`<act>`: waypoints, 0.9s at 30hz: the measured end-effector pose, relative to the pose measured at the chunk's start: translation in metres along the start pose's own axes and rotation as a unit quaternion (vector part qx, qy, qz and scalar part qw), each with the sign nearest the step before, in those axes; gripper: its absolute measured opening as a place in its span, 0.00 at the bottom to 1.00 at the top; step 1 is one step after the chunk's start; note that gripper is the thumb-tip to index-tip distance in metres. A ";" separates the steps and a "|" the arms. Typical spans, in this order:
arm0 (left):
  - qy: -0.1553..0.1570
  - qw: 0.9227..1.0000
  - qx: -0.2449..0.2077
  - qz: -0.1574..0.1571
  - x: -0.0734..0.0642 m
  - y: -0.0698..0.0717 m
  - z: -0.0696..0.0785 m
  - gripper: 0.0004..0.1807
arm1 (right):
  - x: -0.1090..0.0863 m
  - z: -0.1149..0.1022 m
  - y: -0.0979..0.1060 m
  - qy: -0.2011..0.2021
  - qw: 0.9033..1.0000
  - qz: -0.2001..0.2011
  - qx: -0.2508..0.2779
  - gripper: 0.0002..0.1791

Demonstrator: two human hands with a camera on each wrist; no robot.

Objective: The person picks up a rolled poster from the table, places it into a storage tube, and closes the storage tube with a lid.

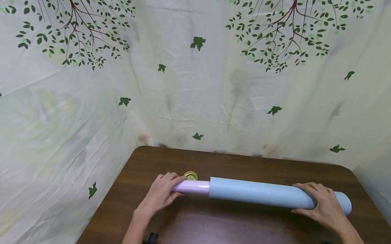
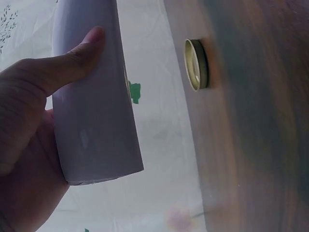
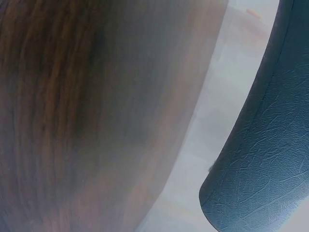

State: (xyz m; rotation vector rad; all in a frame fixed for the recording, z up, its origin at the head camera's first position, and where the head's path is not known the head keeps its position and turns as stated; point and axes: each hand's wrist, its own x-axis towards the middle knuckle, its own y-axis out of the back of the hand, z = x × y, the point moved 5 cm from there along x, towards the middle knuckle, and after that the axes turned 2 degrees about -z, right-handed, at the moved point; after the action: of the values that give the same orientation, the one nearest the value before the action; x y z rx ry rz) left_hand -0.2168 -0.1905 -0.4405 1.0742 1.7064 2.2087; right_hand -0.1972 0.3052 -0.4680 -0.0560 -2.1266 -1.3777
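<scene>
A long light blue tube [image 1: 256, 193] is held level above the table, with a thinner lilac tube [image 1: 197, 187] sticking out of its left end. My left hand [image 1: 164, 193] grips the lilac tube near its free end. In the left wrist view the thumb [image 2: 72, 65] lies along the lilac tube [image 2: 96, 121]. Toward the right end, my right hand [image 1: 326, 205] grips the blue tube with thumb and fingers on either side. The right wrist view shows only the textured blue tube [image 3: 265, 145], with no hand in it. How far the lilac tube reaches inside is hidden.
A round gold-coloured lid [image 1: 191, 175] lies on the brown wooden table [image 1: 251, 227] just behind the lilac tube. Pale cloth with printed leaves [image 1: 194, 82] hangs behind and beside the table. Dark straps [image 1: 150, 242] show near the wrists.
</scene>
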 end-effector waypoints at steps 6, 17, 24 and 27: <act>0.006 1.000 -0.001 -0.003 0.003 0.003 0.001 0.29 | 0.002 0.000 0.002 -0.005 1.000 -0.007 -0.004 0.48; 0.011 1.000 0.000 0.001 0.002 0.011 0.003 0.30 | 0.008 -0.005 0.000 -0.014 1.000 -0.016 0.008 0.48; 0.012 1.000 -0.006 -0.005 0.004 0.012 0.007 0.28 | 0.011 -0.011 -0.004 0.000 1.000 -0.017 0.010 0.48; 0.015 1.000 -0.011 -0.010 0.005 0.010 0.009 0.27 | 0.012 -0.013 -0.004 0.001 1.000 -0.018 0.008 0.48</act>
State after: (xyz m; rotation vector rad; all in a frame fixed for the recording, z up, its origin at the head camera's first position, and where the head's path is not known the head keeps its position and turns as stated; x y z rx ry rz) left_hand -0.2120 -0.1845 -0.4283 1.0189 1.6927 2.2366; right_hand -0.2027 0.2893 -0.4621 -0.0099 -2.1480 -1.3802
